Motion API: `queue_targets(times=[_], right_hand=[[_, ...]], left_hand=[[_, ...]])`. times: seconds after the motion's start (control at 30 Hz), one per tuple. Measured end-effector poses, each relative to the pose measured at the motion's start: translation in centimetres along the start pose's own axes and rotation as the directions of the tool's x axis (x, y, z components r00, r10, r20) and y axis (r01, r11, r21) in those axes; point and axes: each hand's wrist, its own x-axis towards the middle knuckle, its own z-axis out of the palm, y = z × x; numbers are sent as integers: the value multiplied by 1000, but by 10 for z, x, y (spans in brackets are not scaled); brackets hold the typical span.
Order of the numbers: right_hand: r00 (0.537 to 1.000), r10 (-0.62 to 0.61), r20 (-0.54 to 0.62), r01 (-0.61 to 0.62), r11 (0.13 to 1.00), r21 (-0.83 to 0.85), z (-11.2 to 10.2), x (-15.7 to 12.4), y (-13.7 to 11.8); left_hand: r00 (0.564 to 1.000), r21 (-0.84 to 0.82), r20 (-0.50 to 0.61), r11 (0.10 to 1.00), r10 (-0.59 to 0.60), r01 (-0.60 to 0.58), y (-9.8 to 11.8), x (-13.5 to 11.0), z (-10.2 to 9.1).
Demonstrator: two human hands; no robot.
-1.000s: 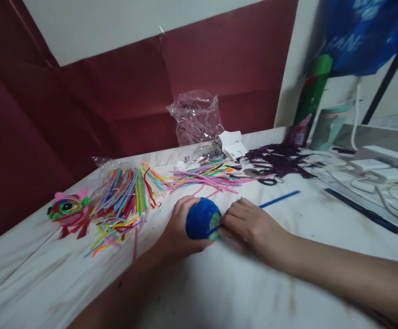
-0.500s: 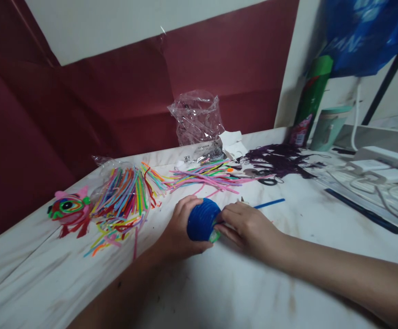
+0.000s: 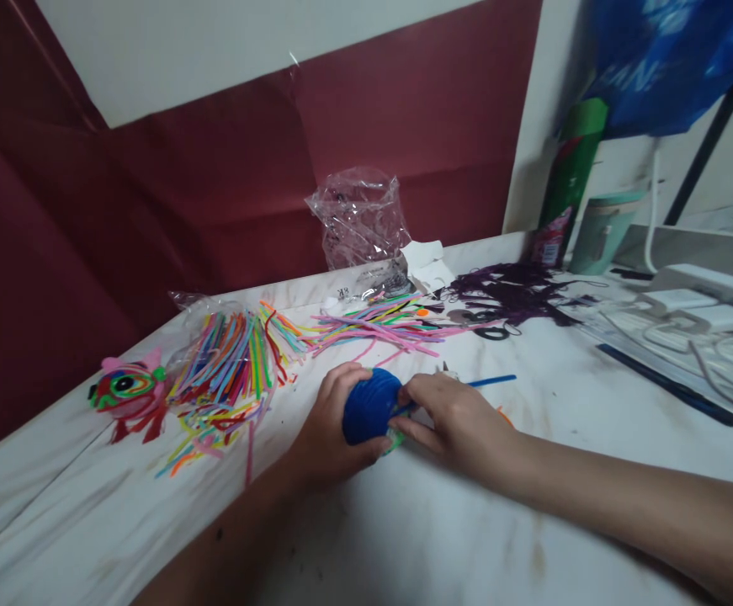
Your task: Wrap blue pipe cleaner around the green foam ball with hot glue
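A round blue ball (image 3: 371, 406), its surface covered in rows of blue strand, is wrapped by my left hand (image 3: 328, 433), fingers behind and thumb in front. Pale green shows at its lower right edge. My right hand (image 3: 458, 414) pinches a short blue pipe cleaner (image 3: 406, 410) against the ball's right side; its ends are hidden by ball and fingers. Beyond the right hand, another blue pipe cleaner (image 3: 493, 381) lies on the table. Metal tips of a tool (image 3: 445, 368) poke out behind that hand, the rest covered.
Left stands a colourful pipe-cleaner animal (image 3: 131, 394), beside bundled pipe cleaners (image 3: 231, 353) and short offcuts. Behind are more pipe cleaners (image 3: 379, 328), a clear plastic bag (image 3: 363, 223), black-handled scissors (image 3: 492, 333) and purple strands (image 3: 511, 290). A power strip (image 3: 707, 295) with cables lies right.
The right fingers have shifted slightly at the ball's side, and the blue piece between them now shows more. My left thumb lies closer on the ball. The camera view has moved a little.
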Motion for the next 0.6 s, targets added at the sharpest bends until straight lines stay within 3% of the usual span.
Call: queue_targets(times=[0.27, 0.6], right_hand=[[996, 86, 24, -88, 986, 139, 2, -1, 1], [983, 176, 58, -183, 967, 174, -1, -1, -2]], left_hand=[[1000, -16, -13, 1000, -7, 7, -2, -2, 0], [995, 44, -41, 995, 96, -94, -4, -3, 5]])
